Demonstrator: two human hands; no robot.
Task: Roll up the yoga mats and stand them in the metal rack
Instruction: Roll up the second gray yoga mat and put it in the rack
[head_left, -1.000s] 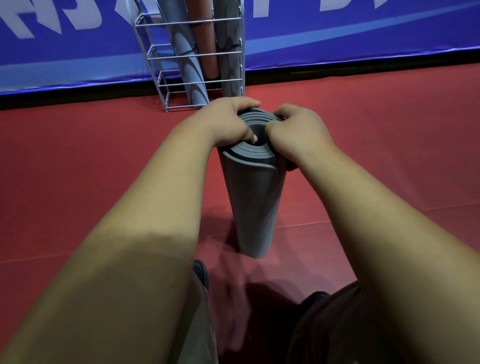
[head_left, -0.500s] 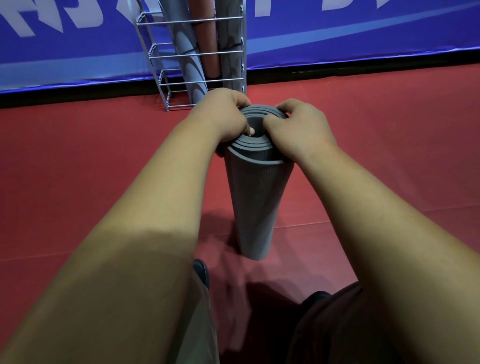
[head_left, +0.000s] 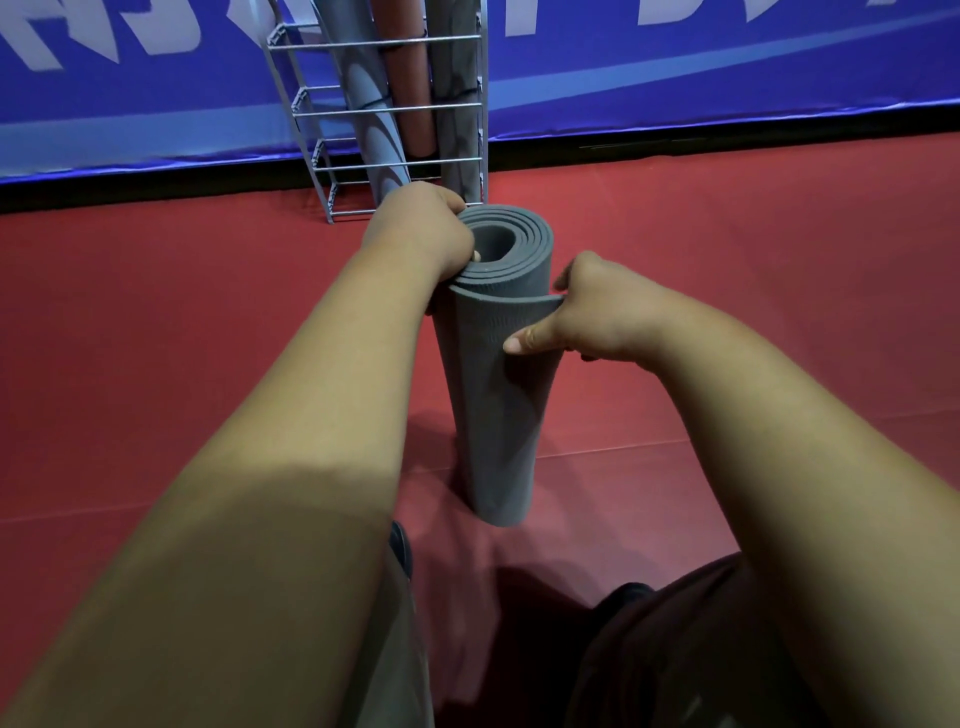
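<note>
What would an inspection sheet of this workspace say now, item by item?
Surface: red floor, with seams.
Job's things: grey mat, rolled, stands upright on the floor; metal rack holds three rolled mats.
Clutter: nothing seen.
Hands: left hand grips the roll's top rim; right hand pinches its loose outer edge.
Cables: nothing seen.
Surroundings: blue banner behind the rack.

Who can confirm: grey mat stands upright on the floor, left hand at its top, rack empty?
Wrong on the rack: the head view shows three rolled mats standing in it. The grey mat does stand upright on the floor, left hand at its top.
</note>
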